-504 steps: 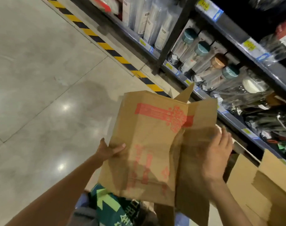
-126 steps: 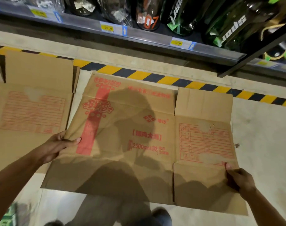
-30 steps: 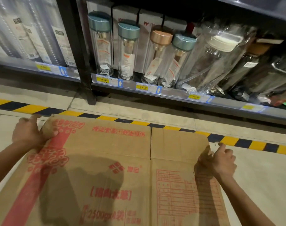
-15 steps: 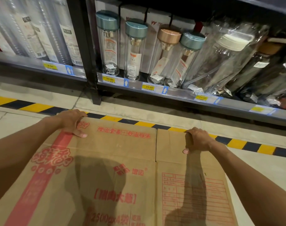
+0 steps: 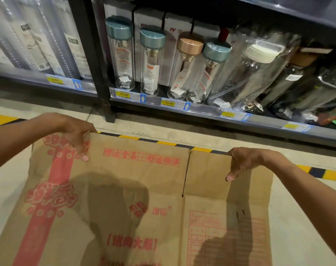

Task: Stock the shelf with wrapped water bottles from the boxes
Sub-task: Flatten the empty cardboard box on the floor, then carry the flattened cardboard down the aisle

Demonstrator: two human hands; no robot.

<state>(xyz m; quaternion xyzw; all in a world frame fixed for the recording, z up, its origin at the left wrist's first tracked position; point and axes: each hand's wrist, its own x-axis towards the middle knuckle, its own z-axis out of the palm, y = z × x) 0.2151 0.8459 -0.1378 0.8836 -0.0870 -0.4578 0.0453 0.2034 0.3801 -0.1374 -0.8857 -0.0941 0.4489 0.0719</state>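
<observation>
Cardboard, brown with red print: flattened box point(image 5: 125, 198) held up between person and shelf point(image 5: 201, 112), its top edge near the yellow-black floor stripe point(image 5: 316, 172) in this view. Left hand point(image 5: 77, 137) hooks over the top edge of the wide flap, fingers curled down the printed face, thumb hidden behind. Right hand point(image 5: 244, 162) grips the top edge of the narrower flap the same way. Both closed on the cardboard; neither holds a bottle.

Wrapped water bottles point(image 5: 153, 60) stand on the bottom shelf, at its front edge behind the price rail. Two teal-lidded ones upright by the black upright post point(image 5: 90, 60); a copper-lidded one point(image 5: 186, 64) and another teal one point(image 5: 211, 68) lean rightward. Further right, a larger clear bottle with white lid point(image 5: 259, 66) lies tilted in loose plastic, dark bottles beyond it. Left of the post, tall clear sleeves with labels.

Judgement: box looks emptied and collapsed, so the step in hand is clearing packaging, not placing stock. No full box in view. Next move likely calls for setting the sheet flat on the floor or aside, clear of the shelf front, then freeing both hands for the next box. The leaning bottles may want straightening
</observation>
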